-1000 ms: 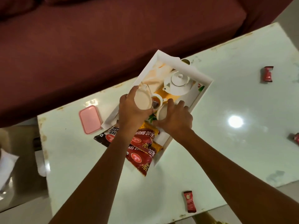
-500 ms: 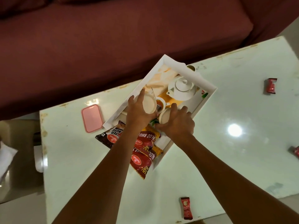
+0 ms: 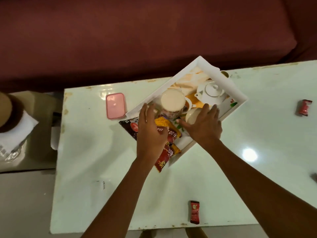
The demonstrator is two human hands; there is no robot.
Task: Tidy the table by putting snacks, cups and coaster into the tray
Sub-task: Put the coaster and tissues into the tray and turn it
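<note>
Behind the pale green desk (image 3: pixel 223 177) stands a maroon sofa (image 3: pixel 137 40); both hands, the left hand (image 3: pixel 151 133) and the right hand (image 3: pixel 204 126), have a released grip and should leave the two cream cups (image 3: pixel 173 102) upright in the white rectangular tray (image 3: pixel 238 93) without knocking them.

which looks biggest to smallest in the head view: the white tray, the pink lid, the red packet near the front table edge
1. White tray, by far the largest.
2. Pink lid.
3. Red packet, smallest, though it lies nearer the camera than the lid.
</note>
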